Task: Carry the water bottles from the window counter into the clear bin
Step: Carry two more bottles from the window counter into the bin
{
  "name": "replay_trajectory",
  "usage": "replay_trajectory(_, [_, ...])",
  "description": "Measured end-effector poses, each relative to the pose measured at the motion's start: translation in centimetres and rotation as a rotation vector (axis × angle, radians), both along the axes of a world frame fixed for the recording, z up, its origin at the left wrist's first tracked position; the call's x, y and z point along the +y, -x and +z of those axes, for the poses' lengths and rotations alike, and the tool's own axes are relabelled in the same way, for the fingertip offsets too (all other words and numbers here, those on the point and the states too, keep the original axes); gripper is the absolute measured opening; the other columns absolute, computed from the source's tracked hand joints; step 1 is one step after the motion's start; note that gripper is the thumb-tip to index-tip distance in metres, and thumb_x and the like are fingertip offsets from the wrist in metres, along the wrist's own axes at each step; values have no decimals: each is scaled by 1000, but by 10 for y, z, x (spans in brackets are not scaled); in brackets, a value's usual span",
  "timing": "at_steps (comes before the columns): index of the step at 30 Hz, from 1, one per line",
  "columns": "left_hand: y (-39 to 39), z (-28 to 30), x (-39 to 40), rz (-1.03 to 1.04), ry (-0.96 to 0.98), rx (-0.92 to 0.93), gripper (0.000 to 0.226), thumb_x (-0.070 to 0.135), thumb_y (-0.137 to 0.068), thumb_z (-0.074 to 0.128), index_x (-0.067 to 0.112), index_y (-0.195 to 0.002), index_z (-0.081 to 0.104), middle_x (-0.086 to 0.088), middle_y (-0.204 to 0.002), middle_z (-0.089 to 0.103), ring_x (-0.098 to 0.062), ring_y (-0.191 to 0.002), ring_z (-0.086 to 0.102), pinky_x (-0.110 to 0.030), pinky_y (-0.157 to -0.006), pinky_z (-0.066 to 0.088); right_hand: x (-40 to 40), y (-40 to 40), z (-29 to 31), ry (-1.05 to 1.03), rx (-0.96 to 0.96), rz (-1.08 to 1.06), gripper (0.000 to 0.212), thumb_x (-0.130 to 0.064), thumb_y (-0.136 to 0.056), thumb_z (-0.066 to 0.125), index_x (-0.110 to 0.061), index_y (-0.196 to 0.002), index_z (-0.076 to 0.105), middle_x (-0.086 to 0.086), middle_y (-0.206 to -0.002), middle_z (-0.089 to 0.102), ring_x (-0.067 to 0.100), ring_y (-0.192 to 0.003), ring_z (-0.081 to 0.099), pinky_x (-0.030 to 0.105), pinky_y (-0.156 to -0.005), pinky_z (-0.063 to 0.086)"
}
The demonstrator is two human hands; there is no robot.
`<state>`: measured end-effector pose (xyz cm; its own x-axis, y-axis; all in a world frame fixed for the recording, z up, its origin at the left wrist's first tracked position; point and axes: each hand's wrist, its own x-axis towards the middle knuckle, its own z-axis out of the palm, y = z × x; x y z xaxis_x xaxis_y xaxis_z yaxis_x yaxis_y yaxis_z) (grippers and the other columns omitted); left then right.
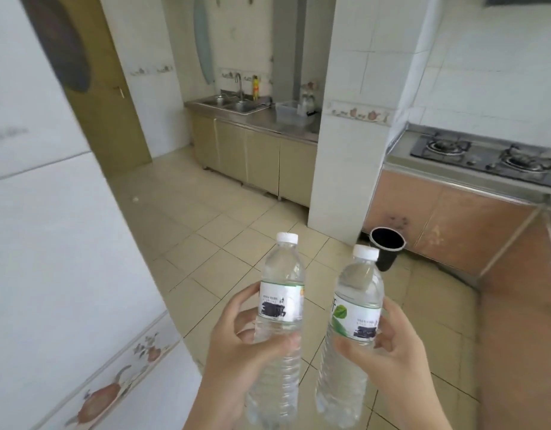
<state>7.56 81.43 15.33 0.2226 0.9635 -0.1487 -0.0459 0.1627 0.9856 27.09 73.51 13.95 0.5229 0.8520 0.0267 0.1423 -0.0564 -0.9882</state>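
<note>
Carrying is the step in hand: the person walks through a kitchen with one water bottle in each hand. The left hand has its fingers curled around the lower half of the left bottle, with the thumb across the front, below the label. The right hand holds the right bottle in the same way, the thumb pressed on the front and the other fingers wrapped behind it. Both bottles are capped, look full, and lean slightly, close to each other but apart.

The clear bin seems to stand far ahead on the steel desk, to the right of the sink and partly hidden by a white tiled pillar. It is small and blurred, so I cannot be sure it is empty.

I judge that the task is about halfway for these two bottles. The next move calls for walking across the tiled floor toward that desk, passing left of the pillar and the black bucket, then lowering the bottles into the bin one after another.
</note>
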Motion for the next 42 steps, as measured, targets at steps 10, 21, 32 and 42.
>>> replay_trajectory(10, [-112, -4, 134, -26, 1, -66, 82, 15, -40, 92, 49, -110, 66, 3, -105, 77, -14, -89, 75, -29, -73, 53, 127, -103, -9, -44, -25, -32, 74, -19, -54, 91, -39, -118, 57, -9, -99, 73, 26, -86, 66, 34, -72, 53])
replay_trajectory(21, [-208, 25, 287, 129, -53, -64, 80, 29, -33, 91, 54, -105, 65, 4, -102, 77, -16, -92, 75, -34, -75, 53, 299, -219, 12, -29, -75, 115, 84, -28, -55, 91, -39, -127, 51, -11, -105, 71, 21, -88, 65, 35, -76, 55])
replay_trajectory(32, [-284, 25, 475, 182, -104, -63, 81, 19, -40, 92, 54, -107, 65, 5, -104, 77, -14, -90, 75, -32, -72, 52, 507, -293, 32, -114, -109, 181, 73, -23, -58, 87, -42, -120, 55, -11, -102, 72, 16, -89, 66, 35, -78, 55])
replay_trajectory(42, [-360, 38, 666, 144, -111, -114, 84, 24, -38, 93, 54, -111, 64, 7, -108, 76, -14, -98, 73, -37, -81, 54, 685, -372, 55, -114, -202, 122, 78, -23, -56, 90, -43, -122, 52, -12, -101, 71, 12, -82, 64, 19, -69, 51])
